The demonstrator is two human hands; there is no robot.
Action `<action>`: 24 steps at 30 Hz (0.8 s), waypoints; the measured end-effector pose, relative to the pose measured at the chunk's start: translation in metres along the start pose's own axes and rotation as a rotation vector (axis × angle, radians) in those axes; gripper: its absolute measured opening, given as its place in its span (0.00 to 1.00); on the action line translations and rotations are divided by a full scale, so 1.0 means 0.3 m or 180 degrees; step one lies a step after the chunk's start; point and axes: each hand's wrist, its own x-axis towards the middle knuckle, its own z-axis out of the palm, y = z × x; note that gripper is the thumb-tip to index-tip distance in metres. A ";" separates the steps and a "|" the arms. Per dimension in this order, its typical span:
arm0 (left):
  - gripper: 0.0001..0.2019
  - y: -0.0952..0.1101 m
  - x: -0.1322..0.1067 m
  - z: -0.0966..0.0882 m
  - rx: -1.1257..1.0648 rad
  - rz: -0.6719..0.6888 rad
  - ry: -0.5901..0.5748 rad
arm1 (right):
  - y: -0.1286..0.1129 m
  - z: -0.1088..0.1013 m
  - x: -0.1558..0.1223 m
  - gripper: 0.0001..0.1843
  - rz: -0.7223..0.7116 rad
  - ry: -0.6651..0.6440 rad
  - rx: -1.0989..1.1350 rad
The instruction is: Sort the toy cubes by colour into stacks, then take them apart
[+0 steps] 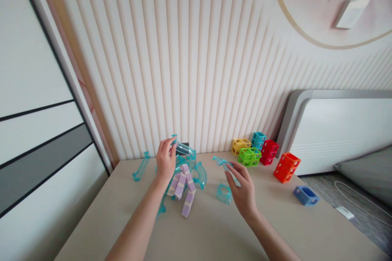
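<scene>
My left hand (pixel 166 159) is closed on one end of a clear teal toy track piece (pixel 183 149), raised over a pile of similar parts. A second clear teal track piece (pixel 221 161) is pinched between the thumb and fingers of my right hand (pixel 241 185). Beneath my left hand, several purple-and-white blocks (pixel 188 189) lie across the teal pieces, next to a curved teal track piece (pixel 200 175). Just left of my right hand, a teal ring-shaped piece (pixel 223 193) rests on the table.
A straight teal piece (pixel 141 167) lies at the table's (pixel 199 236) back left. At the right stand open-frame blocks: yellow (pixel 240 146), green (pixel 249 157), teal (pixel 258 140), red (pixel 269 152), orange (pixel 286 167) and blue (pixel 306 195). The ribbed wall (pixel 183 69) borders the back.
</scene>
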 end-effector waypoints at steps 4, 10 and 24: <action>0.11 0.084 0.020 -0.054 -0.0294 0.0078 -0.0009 | -0.080 0.013 0.123 0.09 0.0011 0.0317 0.0456; 0.10 0.181 0.042 -0.123 -0.0504 -0.0052 -0.0339 | -0.249 0.073 0.309 0.11 0.0839 0.0406 0.1675; 0.10 0.348 0.031 -0.204 -0.0164 0.0647 -0.0950 | -0.404 0.126 0.285 0.12 0.1203 -0.0680 0.2817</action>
